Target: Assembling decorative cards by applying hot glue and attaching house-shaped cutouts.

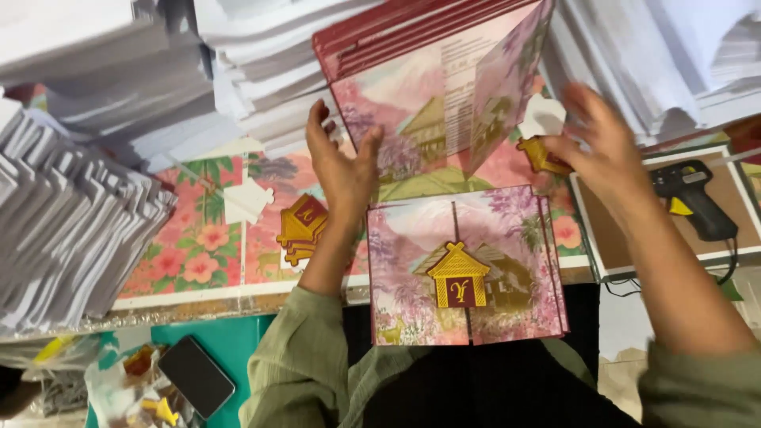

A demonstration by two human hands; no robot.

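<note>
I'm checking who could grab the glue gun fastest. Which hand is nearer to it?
Right. The right hand is just left of the black glue gun, close beside it. The left hand is far off across the open card.

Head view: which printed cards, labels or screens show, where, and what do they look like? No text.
Open card: top centre, against left hand; pink landscape print, maroon edge.
Closed card: centre, near the person; pink print, gold-and-maroon house emblem.
House emblems: small stack left of the wrist, gold and maroon.
Emblem piece: at right hand, gold.
Phone: bottom left, dark screen.
</note>
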